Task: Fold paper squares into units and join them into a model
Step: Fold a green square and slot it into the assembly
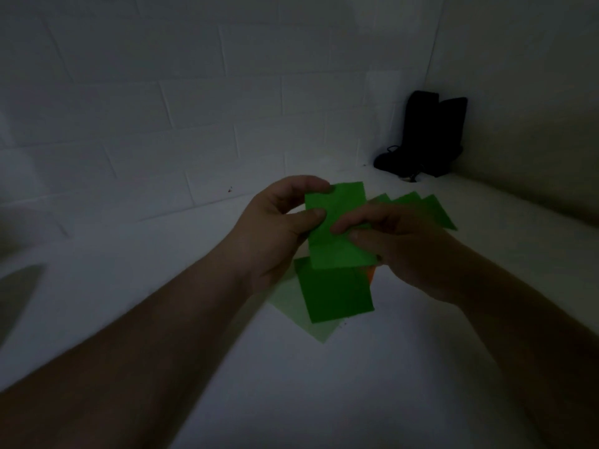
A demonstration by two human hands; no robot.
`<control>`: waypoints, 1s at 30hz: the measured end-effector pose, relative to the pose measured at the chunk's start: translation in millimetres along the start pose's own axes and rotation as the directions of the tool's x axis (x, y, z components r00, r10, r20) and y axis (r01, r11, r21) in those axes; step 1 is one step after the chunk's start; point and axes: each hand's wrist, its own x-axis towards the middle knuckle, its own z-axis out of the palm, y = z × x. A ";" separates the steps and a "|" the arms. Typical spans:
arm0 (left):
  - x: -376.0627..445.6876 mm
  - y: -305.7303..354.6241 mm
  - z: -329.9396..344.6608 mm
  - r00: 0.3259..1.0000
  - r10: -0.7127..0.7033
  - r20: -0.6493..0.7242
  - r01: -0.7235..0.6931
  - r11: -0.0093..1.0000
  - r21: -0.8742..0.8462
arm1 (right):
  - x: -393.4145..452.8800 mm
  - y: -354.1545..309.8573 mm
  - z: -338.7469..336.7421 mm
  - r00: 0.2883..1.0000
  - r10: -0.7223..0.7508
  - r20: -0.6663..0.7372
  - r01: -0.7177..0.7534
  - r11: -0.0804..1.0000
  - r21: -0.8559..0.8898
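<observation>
Bright green folded paper (pixel 337 228), darker green square (pixel 337 294), pale green sheet (pixel 316 328), orange sliver (pixel 372 274), white surface (pixel 324 384), black boots (pixel 424 137).

The white surface (pixel 324 400) bears green paper squares (pixel 337 296), folded green pieces (pixel 434 212) and a black object (pixel 424 137).

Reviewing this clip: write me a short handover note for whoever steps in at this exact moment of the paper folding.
Left hand: pinches the upper left edge of the folded green sheet, held above the white surface.
Right hand: pinches the same sheet at its right side.
On the surface: a flat green square beneath the hands, atop a paler sheet; an orange bit peeks out beside it. Green pointed pieces lie behind the right hand, likely finished units, though it is too dim to be sure.
Done: creases in the held sheet.
Left: finish this unit, fold the remaining squares, join everything. No assembled model is visible.
</observation>
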 end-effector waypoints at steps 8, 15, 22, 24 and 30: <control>-2.3 -2.3 2.2 0.979 -0.187 0.081 0.188 0.982 -0.002 | 1.6 -1.4 -6.6 0.975 -0.175 -0.133 0.177 0.984 0.001; -1.6 -3.9 -5.9 0.996 -0.076 0.049 0.057 0.949 0.311 | -0.3 -5.3 -12.9 0.993 -0.091 -0.081 0.091 0.996 0.005; -1.3 -2.5 -6.9 0.995 0.087 0.048 -0.099 0.880 0.465 | -0.7 -0.9 -15.4 0.970 -0.243 -0.002 0.220 0.881 -0.420; -1.7 -2.4 -6.1 0.998 0.047 0.052 -0.064 0.914 0.400 | 0.0 0.2 -15.3 0.958 -0.286 -0.028 0.246 0.868 -0.431; -3.8 0.1 -3.7 0.994 -0.041 0.098 0.008 0.950 0.313 | 0.4 -0.2 -12.3 0.935 -0.314 -0.164 0.225 0.884 -0.410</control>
